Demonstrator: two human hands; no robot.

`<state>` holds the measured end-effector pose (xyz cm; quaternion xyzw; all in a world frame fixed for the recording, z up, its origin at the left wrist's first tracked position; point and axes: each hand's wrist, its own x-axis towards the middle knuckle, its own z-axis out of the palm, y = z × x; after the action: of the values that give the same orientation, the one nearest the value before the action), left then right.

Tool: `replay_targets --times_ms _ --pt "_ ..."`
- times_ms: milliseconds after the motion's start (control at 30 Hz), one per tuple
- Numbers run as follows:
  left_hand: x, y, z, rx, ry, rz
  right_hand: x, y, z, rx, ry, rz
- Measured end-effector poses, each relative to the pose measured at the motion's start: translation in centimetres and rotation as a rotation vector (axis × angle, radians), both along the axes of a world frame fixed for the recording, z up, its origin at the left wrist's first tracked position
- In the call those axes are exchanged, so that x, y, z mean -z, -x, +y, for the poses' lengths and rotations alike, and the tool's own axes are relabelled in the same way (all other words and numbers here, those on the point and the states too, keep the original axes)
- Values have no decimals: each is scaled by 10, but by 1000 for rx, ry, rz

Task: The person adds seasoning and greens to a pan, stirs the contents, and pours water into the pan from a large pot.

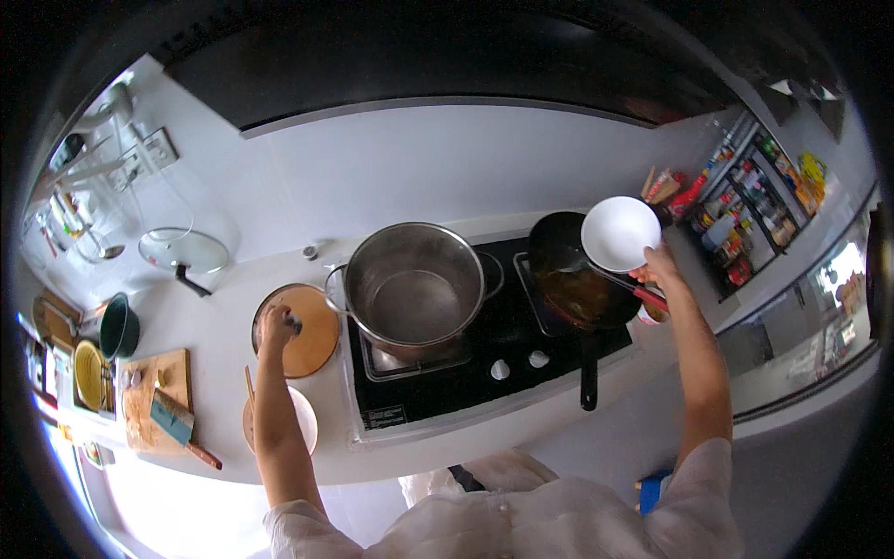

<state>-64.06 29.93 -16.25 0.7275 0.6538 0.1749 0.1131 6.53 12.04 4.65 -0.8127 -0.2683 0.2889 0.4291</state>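
My left hand [274,325] has its fingers around the dark knob [292,322] of a round, rimmed pot lid [311,353], which looks tan and lies on the counter. My right hand [655,267] grips the rim of a white bowl [618,229], tilted so that its inside faces me. The bowl is held over the right edge of a black wok [555,234] with brownish liquid in it. Partly under the bowl, a utensil with a red handle [651,297] rests across the wok's rim. A large steel pot [419,300] stands uncovered on the left burner.
Left of the stove [482,381] are a bowl [304,419] with chopsticks, and a cutting board [178,363] bearing a cleaver [171,417]. A glass lid [192,251] leans on the wall. The wok handle [589,381] juts over the front edge. Bottles fill a rack [751,202] at right.
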Motion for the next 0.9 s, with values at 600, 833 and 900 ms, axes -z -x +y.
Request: replay_targets --times_ms 600,833,900 --pt "1 -1 18 -16 -76 20 -86 172 -50 -425 -243 409" --pt "-41 -14 -83 103 -280 234 -85 260 -59 -509 -238 573" --pt "-62 -28 -137 225 -125 179 -80 288 -61 -568 -181 660"
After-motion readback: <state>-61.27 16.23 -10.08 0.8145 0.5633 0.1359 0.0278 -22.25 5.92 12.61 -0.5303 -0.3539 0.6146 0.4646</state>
